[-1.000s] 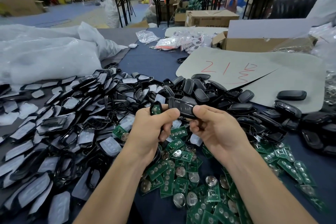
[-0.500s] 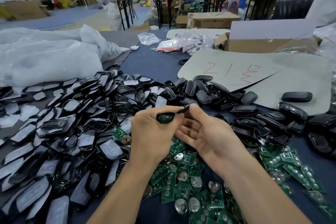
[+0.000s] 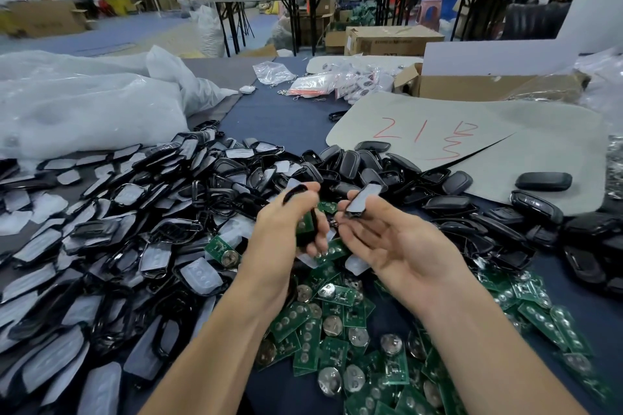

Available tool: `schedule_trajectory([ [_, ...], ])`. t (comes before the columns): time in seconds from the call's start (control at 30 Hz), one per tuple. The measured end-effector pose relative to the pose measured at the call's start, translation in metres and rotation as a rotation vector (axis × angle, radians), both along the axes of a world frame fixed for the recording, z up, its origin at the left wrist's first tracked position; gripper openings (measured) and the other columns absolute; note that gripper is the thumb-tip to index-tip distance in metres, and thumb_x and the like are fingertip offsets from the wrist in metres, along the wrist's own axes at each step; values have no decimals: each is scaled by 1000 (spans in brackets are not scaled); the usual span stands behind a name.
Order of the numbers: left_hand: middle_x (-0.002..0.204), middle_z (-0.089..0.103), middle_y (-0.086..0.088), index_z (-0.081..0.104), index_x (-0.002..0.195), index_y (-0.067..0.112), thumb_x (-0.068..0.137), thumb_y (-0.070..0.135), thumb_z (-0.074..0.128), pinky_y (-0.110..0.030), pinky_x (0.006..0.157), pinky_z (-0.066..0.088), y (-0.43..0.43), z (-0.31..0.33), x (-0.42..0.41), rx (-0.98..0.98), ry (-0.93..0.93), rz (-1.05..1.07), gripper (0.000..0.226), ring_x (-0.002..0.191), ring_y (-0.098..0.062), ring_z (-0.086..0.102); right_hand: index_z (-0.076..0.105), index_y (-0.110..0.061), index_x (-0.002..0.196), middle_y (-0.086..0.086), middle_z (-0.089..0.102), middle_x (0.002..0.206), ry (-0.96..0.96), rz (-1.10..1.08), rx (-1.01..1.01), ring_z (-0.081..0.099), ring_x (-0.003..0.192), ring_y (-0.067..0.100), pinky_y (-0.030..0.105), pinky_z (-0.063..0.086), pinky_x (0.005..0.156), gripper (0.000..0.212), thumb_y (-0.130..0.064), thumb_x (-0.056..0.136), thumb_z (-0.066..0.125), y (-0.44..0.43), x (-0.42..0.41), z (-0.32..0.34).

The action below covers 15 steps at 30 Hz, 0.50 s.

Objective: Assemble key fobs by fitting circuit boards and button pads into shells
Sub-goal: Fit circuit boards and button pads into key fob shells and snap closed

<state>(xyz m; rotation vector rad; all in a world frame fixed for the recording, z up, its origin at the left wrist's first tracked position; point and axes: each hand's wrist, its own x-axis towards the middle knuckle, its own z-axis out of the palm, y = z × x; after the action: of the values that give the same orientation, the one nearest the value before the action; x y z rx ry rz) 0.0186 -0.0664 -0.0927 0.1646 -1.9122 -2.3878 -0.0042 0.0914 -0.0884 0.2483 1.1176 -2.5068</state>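
My left hand [image 3: 286, 229] grips a black shell half [image 3: 308, 224] with a green circuit board seated in it, held upright above the board pile. My right hand [image 3: 394, 242] is palm up, fingertips holding a second black shell half [image 3: 362, 200] just right of the first; the two halves are apart. Green circuit boards [image 3: 337, 323] with coin cells lie heaped below my hands. Black shell frames with translucent button pads [image 3: 111, 246] cover the left side. Black back shells [image 3: 357, 165] are piled behind my hands.
Finished black fobs [image 3: 542, 181] lie on and around a grey sheet [image 3: 546, 135] marked in red at right. White plastic bags [image 3: 84, 104] sit at back left, a cardboard box [image 3: 472, 86] at back right. People work at far tables.
The two shell halves, held together one second ago, have come apart. My right hand turned palm up with one half; my left hand tilted the board-carrying half upright.
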Motion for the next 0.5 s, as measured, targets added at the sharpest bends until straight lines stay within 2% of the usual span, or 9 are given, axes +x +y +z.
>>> schedule_trajectory([
  [0.1,79,72,-8,67,105,13,88,19,46,-26,59,55,0,-2,-1,-22,18,65,27,67,-19,66,75,-5,111,18,77,107,68,57,82,75,92,24,32,64,79,20,-10,97,61,0,1,-1],
  [0.17,85,76,-5,71,97,17,97,12,45,-31,76,60,1,-3,0,-98,30,138,27,81,-19,72,76,-8,109,16,78,107,128,74,141,75,94,23,32,64,80,19,-8,98,61,-3,4,-1],
  [0.2,89,77,-3,73,93,21,98,10,46,-34,85,59,0,-2,-1,-128,30,165,30,89,-20,73,77,-9,107,15,78,105,155,64,172,75,93,22,33,64,81,18,-7,98,62,-4,5,-1],
  [0.27,96,79,1,76,91,24,98,7,48,-39,93,56,-1,0,-2,-177,22,197,34,100,-22,73,79,-11,104,14,78,103,214,27,246,74,90,19,32,64,82,17,-6,97,64,-7,7,-1],
  [0.4,101,81,-1,80,98,28,95,3,53,-48,97,59,-3,4,-2,-184,-31,178,37,103,-23,75,79,-21,107,7,80,102,387,-35,465,76,98,19,31,62,89,23,-4,95,68,-13,10,-4],
  [0.5,89,81,6,83,92,38,84,11,72,-36,80,61,-5,4,0,-270,-36,218,29,83,-12,76,79,-30,102,-6,81,99,478,-28,597,75,99,13,36,59,95,27,-6,93,72,-16,12,-5],
])
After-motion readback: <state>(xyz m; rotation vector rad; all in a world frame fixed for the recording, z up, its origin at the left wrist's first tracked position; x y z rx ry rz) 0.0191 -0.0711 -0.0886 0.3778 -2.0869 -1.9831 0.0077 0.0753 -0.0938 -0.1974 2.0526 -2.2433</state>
